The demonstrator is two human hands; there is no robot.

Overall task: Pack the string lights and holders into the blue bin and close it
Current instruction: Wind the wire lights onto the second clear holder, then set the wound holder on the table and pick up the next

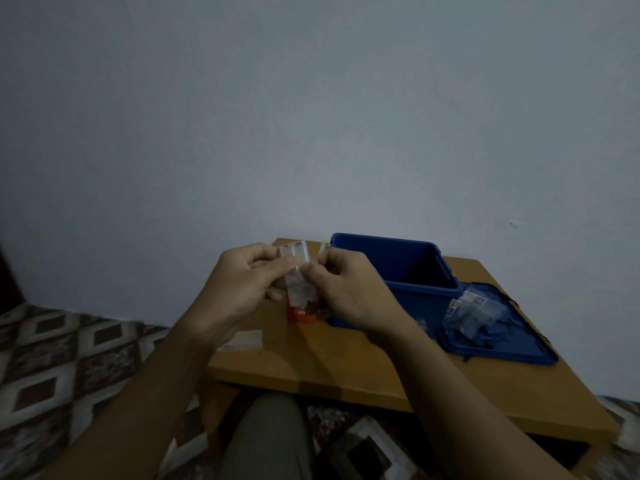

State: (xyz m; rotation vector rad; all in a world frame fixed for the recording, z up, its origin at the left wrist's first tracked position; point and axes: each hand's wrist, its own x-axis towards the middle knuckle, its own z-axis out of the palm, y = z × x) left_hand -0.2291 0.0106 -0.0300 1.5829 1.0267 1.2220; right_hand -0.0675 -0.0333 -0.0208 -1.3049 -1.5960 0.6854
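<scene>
Our knee (270,434) is closest, poking up at the bench's (311,368) front edge. Over on the left is a patterned rug (59,368). Our left hand (239,282) pinches a clear plastic pack (298,271) above the bench, and our right hand (349,292) pinches its other side, fingers curled on it. Further right sits the blue bin (381,258), open on the bench. Its lid (519,348) lies flat just beside it with a few clear packets (474,311) piled on top.
</scene>
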